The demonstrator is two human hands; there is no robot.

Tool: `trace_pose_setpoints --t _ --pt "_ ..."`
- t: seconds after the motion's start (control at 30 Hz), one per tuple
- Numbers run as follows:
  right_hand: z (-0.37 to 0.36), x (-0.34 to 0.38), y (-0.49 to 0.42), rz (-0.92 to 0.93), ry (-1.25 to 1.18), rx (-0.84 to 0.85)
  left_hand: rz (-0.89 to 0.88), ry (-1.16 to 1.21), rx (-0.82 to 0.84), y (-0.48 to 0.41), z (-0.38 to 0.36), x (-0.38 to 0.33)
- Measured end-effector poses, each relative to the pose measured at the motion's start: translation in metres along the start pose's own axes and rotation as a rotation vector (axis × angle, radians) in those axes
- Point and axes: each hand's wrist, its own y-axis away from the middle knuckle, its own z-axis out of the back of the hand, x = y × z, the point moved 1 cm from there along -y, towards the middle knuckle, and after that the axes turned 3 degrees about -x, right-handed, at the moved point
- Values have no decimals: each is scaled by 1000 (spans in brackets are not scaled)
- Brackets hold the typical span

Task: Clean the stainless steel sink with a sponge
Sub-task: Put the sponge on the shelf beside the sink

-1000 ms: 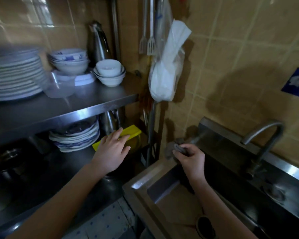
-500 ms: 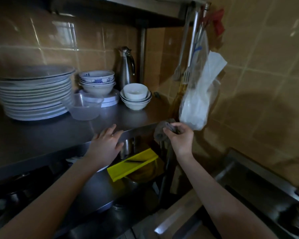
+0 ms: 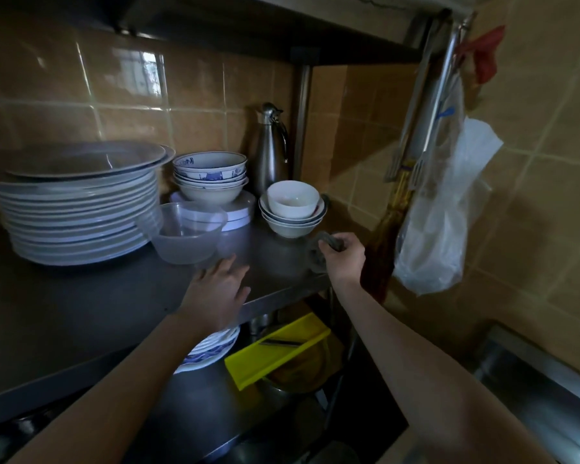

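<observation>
Evidently away from the scrubbing itself: gripping the sponge (image 3: 316, 261) (dark grey and limp, perhaps more of a scouring pad) in the right hand (image 3: 344, 255), fingers curled tight round its top, so clamped on it with the rest left to dangle; holding it just above the right end of the steel shelf (image 3: 81, 306), near the stacked white bowls (image 3: 292, 209) and well apart from the sink (image 3: 533, 370), glimpsed only as a corner at the lower right; resting the left hand (image 3: 220, 286) flat by the shelf's front edge, fingers straight and spread, grasping nothing, most likely bracing for the reach across; sharing that shelf with a tall stack of plates (image 3: 77, 212), a clear plastic bowl (image 3: 188, 236), blue-patterned bowls (image 3: 210, 175) and a metal jug (image 3: 270, 149), all set toward the tiled wall, presumably to dry out of splash range; below, a yellow board (image 3: 278, 349) lying tilted on the lower shelf (image 3: 195, 406); hung by the shelf post, tongs (image 3: 392, 169) and a plastic bag (image 3: 439, 229), probably for easy reach from the sink; impossible to judge the sink's cleanliness from so little of it; guessing at either setting the sponge down or carrying it back to the sink, minding the bowls.
</observation>
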Motion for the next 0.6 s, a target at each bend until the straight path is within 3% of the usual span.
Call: trace_pose_setpoints --t 0.3,0.47,0.6 --pt "-36 -3 -11 5 118 42 -56 7 -27 -31 0 7" --pt "-34 6 -20 121 437 195 -79 9 -34 -44 11 8" --pt "-16 14 -16 254 541 193 -96 31 -45 -44 18 4"
